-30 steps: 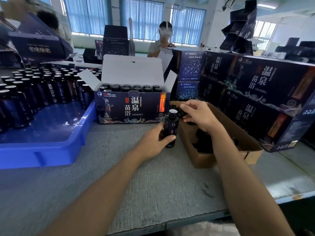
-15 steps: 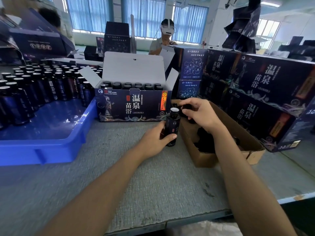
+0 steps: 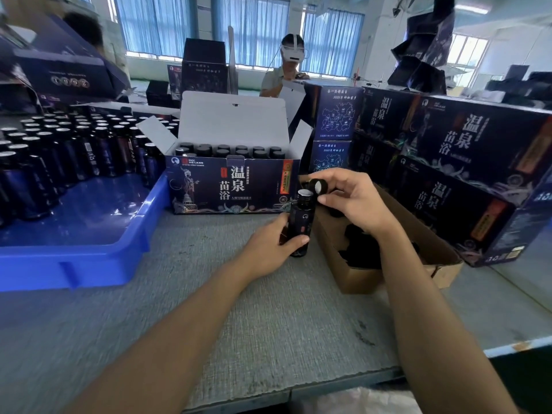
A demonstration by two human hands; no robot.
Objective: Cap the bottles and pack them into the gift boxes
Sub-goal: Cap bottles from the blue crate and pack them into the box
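Bottles [image 3: 74, 150] stand in a blue tray [image 3: 74, 270] left of the open gift box [image 3: 233, 186]. Before the box's right corner, the left hand [image 3: 268, 249] grips one upright bottle [image 3: 298, 222]. The right hand [image 3: 355, 201] pinches a cap [image 3: 318, 186] just beside its mouth. Right of the box lies a cardboard carton [image 3: 367, 279].

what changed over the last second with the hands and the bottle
The right hand has raised and turned the black cap it pinches; its white liner now shows just right of the uncapped mouth of the bottle. The left hand still grips the bottle upright. Gift box and blue tray unchanged.
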